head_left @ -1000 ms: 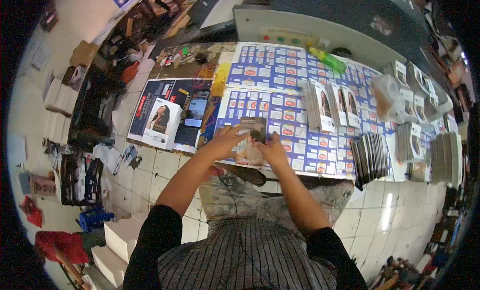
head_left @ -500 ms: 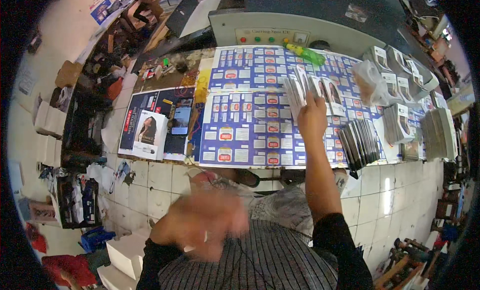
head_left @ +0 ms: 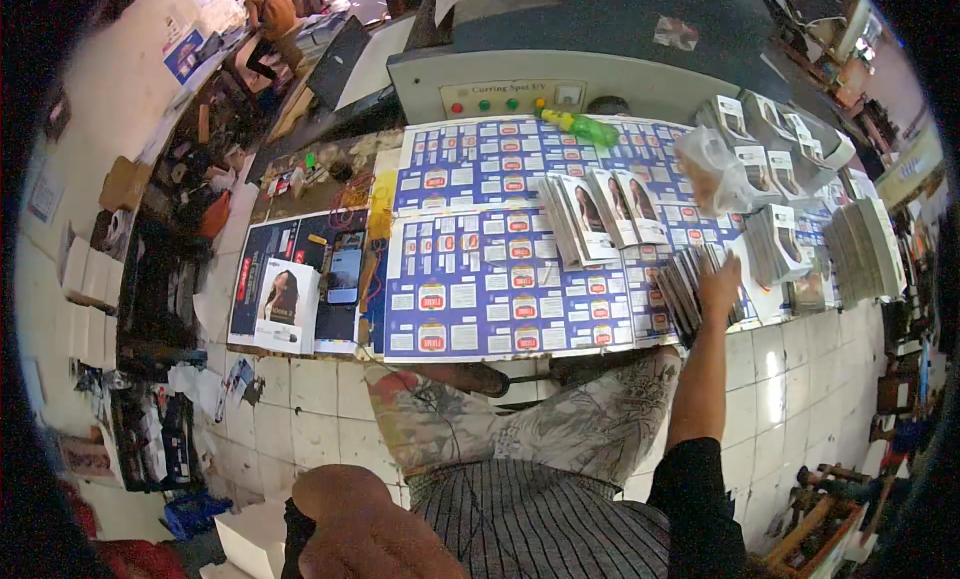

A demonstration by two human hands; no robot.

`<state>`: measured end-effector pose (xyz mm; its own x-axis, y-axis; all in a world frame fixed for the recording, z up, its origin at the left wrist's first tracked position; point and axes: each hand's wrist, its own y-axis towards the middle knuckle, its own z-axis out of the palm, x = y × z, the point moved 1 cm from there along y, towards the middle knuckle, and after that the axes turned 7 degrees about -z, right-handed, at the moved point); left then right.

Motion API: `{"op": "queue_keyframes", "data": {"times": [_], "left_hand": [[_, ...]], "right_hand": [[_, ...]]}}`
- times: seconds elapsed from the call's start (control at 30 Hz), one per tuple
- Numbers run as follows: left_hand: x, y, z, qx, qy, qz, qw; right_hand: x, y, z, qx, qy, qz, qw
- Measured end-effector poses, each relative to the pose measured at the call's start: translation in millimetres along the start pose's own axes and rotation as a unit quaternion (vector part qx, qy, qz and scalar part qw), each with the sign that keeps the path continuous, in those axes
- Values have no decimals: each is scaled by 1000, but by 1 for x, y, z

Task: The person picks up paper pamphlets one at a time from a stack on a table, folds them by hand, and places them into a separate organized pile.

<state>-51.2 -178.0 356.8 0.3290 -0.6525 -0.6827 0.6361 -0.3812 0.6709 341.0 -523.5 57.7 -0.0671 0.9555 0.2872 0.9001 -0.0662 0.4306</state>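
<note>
Right hand stretched out and to the right, fingers spread flat on a fanned row of dark-edged printed cards at the near right of the blue-and-white printed sheets; touching, not visibly gripping; row's long axis running away from the body, slightly leftward; left hand low by the left knee, well apart from the cards, blurred and close to the lens, grip impossible to tell; clearly the right arm nearer.
</note>
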Motion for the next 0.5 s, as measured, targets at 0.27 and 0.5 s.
{"op": "queue_keyframes", "data": {"times": [0.27,0.5], "left_hand": [[46,-62,-79,-52,257,-168,950],[191,-102,-132,-286,272,-372,840]], "right_hand": [[-74,-51,-16,98,-2,-154,983],[118,-155,-37,29,307,-270,912]]}}
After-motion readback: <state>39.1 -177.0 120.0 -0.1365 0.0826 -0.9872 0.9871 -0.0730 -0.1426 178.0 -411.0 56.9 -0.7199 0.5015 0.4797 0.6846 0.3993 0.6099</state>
